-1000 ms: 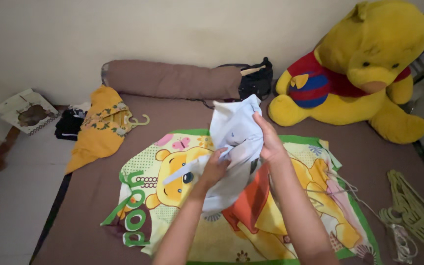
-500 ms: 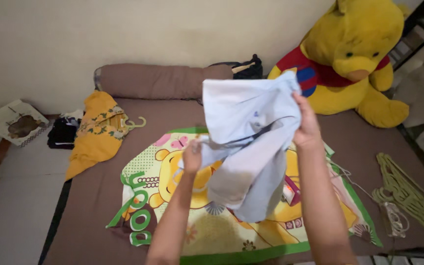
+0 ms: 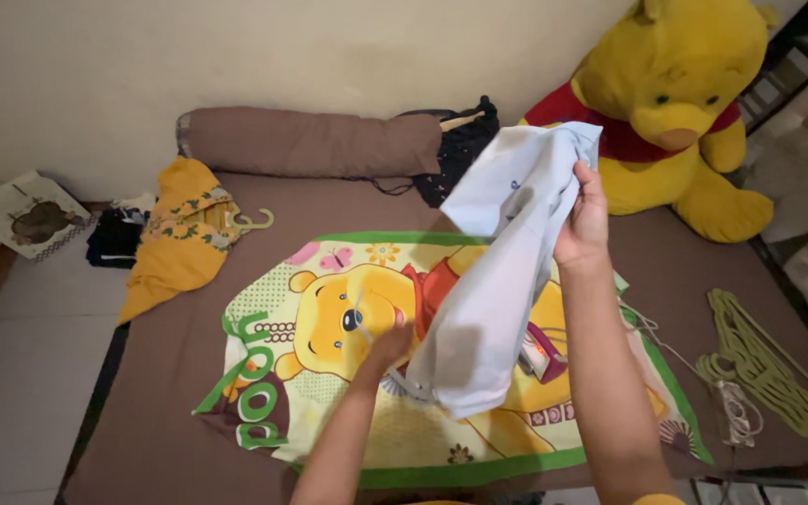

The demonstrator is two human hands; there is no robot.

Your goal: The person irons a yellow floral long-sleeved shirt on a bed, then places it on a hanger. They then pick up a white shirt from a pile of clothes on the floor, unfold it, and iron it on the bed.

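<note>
My right hand [image 3: 584, 210] holds up a pale blue garment [image 3: 497, 281] by its top, above a bed. The cloth hangs down to my left hand [image 3: 387, 348], which grips its lower edge just over a cartoon-bear towel [image 3: 329, 318] spread on the brown mattress [image 3: 189, 374]. A small pink clothes iron [image 3: 542, 352] lies on the towel, partly hidden behind the hanging garment.
A brown bolster [image 3: 315, 140] lies along the wall, a black bag [image 3: 460, 140] beside it. A big yellow plush bear [image 3: 685, 103] sits at the back right. A yellow garment on a green hanger [image 3: 184, 234] lies left; green hangers [image 3: 759, 360] and a white cord [image 3: 731, 411] lie right.
The garment has gone from spread wide to hanging long and narrow. My left hand dropped to its lower edge near the towel; my right hand stays raised.
</note>
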